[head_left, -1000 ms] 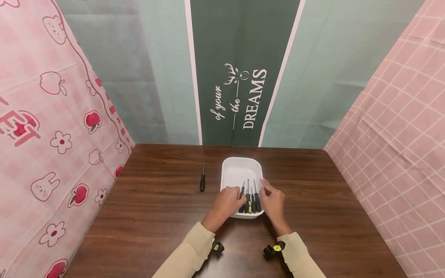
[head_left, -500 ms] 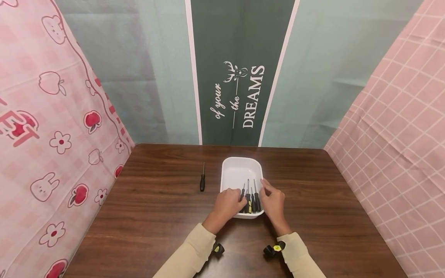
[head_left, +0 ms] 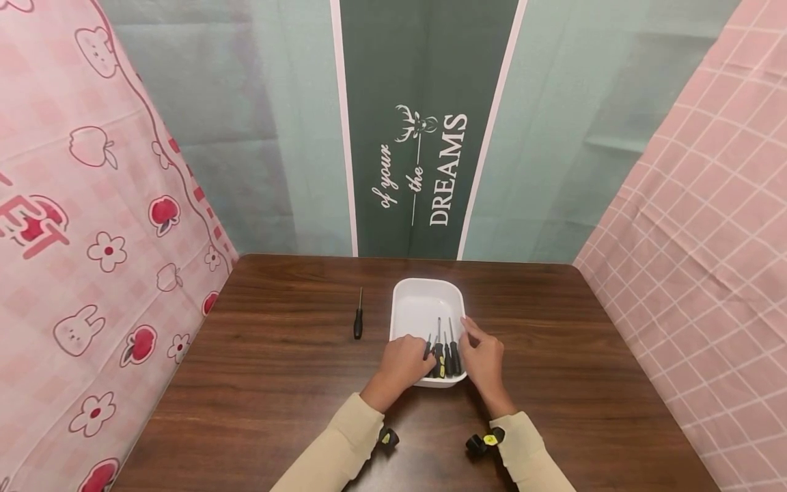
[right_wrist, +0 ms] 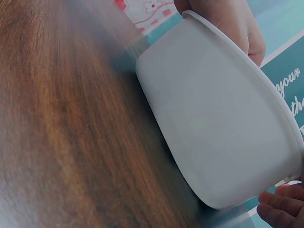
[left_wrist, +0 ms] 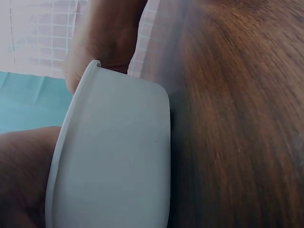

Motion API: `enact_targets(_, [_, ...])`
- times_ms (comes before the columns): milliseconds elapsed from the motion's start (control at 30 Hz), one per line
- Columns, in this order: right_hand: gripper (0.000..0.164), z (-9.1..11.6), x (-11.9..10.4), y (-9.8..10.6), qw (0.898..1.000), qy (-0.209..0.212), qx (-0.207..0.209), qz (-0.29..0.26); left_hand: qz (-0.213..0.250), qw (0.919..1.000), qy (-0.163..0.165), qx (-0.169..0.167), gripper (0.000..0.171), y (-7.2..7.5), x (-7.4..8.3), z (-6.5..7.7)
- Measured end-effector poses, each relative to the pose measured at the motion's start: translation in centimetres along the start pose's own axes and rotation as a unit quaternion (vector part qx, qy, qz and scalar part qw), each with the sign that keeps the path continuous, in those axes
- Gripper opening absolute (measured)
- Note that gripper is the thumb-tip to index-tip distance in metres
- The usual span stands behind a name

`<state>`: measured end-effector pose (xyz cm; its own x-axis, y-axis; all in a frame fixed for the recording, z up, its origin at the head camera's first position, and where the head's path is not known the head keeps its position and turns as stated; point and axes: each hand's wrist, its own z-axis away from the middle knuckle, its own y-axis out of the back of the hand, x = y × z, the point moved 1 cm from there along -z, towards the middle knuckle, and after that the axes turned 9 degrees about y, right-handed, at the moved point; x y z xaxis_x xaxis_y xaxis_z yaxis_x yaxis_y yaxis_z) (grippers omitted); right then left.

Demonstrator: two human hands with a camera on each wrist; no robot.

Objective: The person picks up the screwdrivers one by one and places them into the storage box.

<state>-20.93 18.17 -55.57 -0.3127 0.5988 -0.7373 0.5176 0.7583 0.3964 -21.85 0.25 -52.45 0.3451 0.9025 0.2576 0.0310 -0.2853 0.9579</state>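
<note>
A white plastic tray [head_left: 424,292] stands on the wooden table, with several black-handled screwdrivers [head_left: 453,357] lying side by side in its near right part. One of them has yellow marks on its handle. My left hand [head_left: 402,359] reaches over the near left rim and pinches the leftmost screwdriver [head_left: 427,347], mostly hidden by the fingers. At the right side, my right hand [head_left: 482,355] holds the tray's rim between thumb and fingers. In the right wrist view its fingers [right_wrist: 280,209] show at the rim's lower corner.
Another black screwdriver [head_left: 359,321] lies on the table [head_left: 295,383] left of the tray, its tip pointing away. Printed cloths hang behind the table and along both sides. Dark wrist cameras [head_left: 476,445] sit at both cuffs.
My left hand has shifted slightly, and the leftmost screwdriver has slid a little toward me inside the tray. The right hand and the tray stay in place.
</note>
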Motion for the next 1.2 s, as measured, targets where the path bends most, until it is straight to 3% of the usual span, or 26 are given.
enact_targets(300, [0.029,0.0,-0.04,0.04,1.0,-0.002,-0.003,0.004,-0.013,0.9996,-0.005,-0.026,0.038,0.08,0.13,-0.06])
enact_targets(633, [0.029,0.05,0.0,0.04,1.0,-0.001,-0.004,0.009,-0.022,0.9978,0.013,-0.061,0.037,0.09,0.34,-0.13])
enact_targets(1200, [0.028,-0.06,-0.22,0.09,1.0,-0.005,-0.005,0.012,-0.033,0.9981,0.019,-0.048,0.036,0.09,0.53,-0.16])
